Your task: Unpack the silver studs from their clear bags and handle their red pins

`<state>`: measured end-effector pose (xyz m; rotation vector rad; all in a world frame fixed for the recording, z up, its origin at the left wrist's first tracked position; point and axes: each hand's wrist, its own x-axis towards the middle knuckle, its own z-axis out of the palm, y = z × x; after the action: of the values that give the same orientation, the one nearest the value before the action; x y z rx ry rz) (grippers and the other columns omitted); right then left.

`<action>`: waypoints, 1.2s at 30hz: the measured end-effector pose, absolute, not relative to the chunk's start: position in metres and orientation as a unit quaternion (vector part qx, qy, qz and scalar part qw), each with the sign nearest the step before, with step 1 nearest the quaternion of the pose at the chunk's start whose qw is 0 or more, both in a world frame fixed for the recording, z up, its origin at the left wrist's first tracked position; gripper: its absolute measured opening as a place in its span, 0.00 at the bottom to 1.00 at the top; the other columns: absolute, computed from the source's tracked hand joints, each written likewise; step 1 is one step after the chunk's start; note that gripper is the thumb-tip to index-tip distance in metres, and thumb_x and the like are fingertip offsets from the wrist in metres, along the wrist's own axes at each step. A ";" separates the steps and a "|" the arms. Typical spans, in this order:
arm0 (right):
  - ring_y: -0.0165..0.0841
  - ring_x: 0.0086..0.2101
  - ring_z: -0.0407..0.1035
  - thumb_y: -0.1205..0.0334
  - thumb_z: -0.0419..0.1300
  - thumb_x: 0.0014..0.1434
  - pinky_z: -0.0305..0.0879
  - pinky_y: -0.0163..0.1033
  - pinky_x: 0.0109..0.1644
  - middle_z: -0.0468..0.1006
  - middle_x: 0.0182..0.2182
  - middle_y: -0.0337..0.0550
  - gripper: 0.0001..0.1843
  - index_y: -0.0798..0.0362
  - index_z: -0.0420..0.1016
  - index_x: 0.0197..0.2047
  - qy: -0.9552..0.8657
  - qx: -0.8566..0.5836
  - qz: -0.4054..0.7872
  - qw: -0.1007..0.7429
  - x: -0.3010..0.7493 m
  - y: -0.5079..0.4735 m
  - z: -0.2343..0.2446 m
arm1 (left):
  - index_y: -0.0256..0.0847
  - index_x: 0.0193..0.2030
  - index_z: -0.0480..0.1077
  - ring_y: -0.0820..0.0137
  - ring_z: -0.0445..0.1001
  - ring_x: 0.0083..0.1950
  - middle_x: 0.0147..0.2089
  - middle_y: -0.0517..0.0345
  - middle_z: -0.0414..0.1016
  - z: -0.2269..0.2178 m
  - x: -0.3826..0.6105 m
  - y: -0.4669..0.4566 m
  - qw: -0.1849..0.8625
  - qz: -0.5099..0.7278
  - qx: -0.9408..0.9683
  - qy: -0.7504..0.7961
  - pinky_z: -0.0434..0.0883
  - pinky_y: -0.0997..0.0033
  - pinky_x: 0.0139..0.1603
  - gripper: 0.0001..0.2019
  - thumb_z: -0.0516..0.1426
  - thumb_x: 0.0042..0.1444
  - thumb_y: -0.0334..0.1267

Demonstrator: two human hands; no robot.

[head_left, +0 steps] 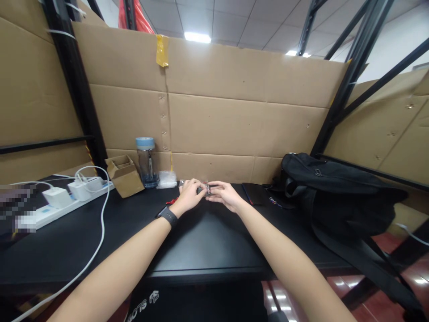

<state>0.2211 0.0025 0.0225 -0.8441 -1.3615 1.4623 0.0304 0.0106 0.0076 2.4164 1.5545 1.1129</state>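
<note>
Both hands meet at the back middle of the black table [214, 241]. My left hand [191, 194], with a dark watch on its wrist, has its fingers closed around a small, shiny, clear-and-dark item [208, 190] that looks wrapped in plastic. From the other side, my right hand [225, 196] pinches the same item with its fingertips. Fingers cover most of it, so its kind cannot be made out. Something small and red [172, 201] lies beside my left hand. A clear plastic packet [166, 180] sits just behind, to the left.
A bottle with a blue lid [147, 163] and an open cardboard box [124, 175] stand at the back left. Nearer left is a white power strip [43, 215] with a trailing cable [103, 219]. A black bag [338, 197] fills the right side. Cardboard [214, 120] walls the back.
</note>
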 end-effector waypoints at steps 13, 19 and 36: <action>0.31 0.35 0.74 0.67 0.70 0.43 0.73 0.38 0.43 0.81 0.47 0.45 0.29 0.53 0.76 0.51 -0.799 -0.383 0.268 0.379 0.234 0.013 0.023 | 0.45 0.51 0.73 0.56 0.67 0.62 0.57 0.47 0.75 -0.003 0.020 0.016 -0.028 0.218 0.861 0.459 0.61 0.49 0.60 0.14 0.49 0.65 0.38; 0.30 0.34 0.73 0.70 0.68 0.43 0.68 0.35 0.43 0.81 0.44 0.42 0.29 0.51 0.76 0.52 -0.843 -0.401 0.147 0.326 0.255 0.010 0.040 | 0.47 0.56 0.72 0.51 0.60 0.69 0.59 0.47 0.75 -0.011 0.019 0.018 -0.009 0.170 0.872 0.459 0.57 0.42 0.63 0.17 0.48 0.65 0.37; 0.32 0.33 0.75 0.58 0.73 0.40 0.66 0.33 0.37 0.83 0.38 0.41 0.29 0.52 0.78 0.48 -0.869 -0.413 0.253 0.103 0.284 0.007 0.059 | 0.44 0.43 0.76 0.64 0.78 0.45 0.41 0.53 0.81 -0.004 0.029 0.012 0.000 0.160 0.914 0.373 0.68 0.67 0.50 0.13 0.50 0.63 0.31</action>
<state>0.2836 0.0065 0.0587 -1.2185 -2.5643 0.7472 0.0294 0.0125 -0.0042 2.8705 1.1724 0.5038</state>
